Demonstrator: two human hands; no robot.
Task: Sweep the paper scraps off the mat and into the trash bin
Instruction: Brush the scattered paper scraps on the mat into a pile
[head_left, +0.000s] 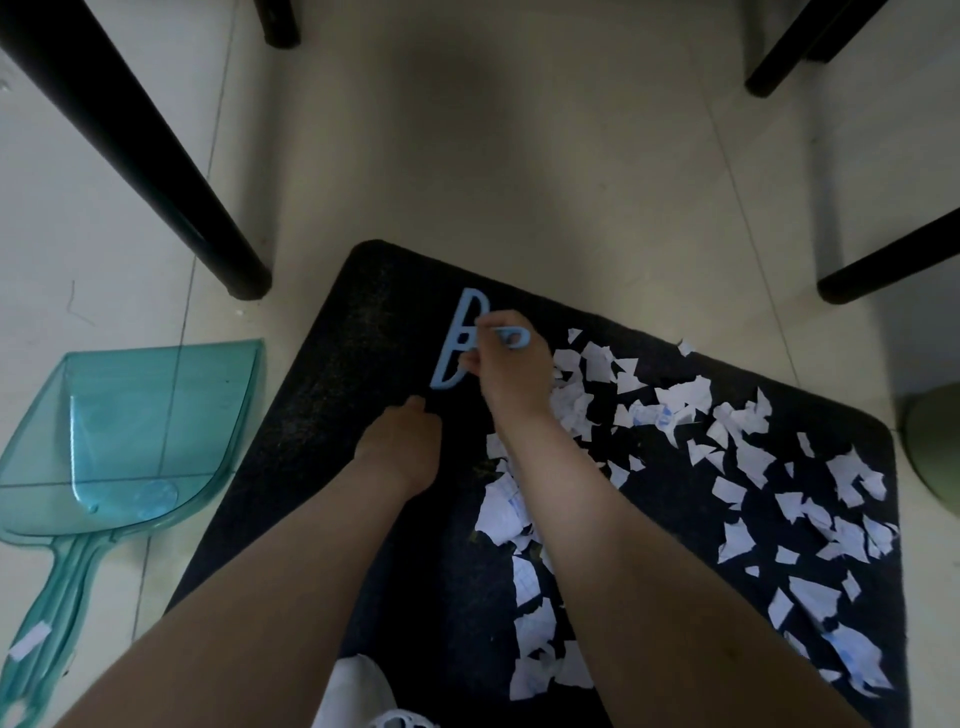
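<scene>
A black mat (332, 364) lies on the tiled floor. Many white paper scraps (753, 457) cover its right half and the strip under my right arm. My right hand (511, 371) is shut on the handle of a small light-blue brush (457, 338), whose head stands on the mat's upper middle, left of the scraps. My left hand (402, 441) rests knuckles-down on the mat just below the brush head, fingers curled, holding nothing I can see. A green trash bin (935, 441) shows partly at the right edge, beside the mat.
A clear teal dustpan (130, 436) lies on the floor left of the mat, handle toward me, with a paper scrap (28, 642) beside its handle. Black furniture legs (156, 166) stand at the upper left, top and right. Pale floor tiles (519, 156) stretch beyond the mat.
</scene>
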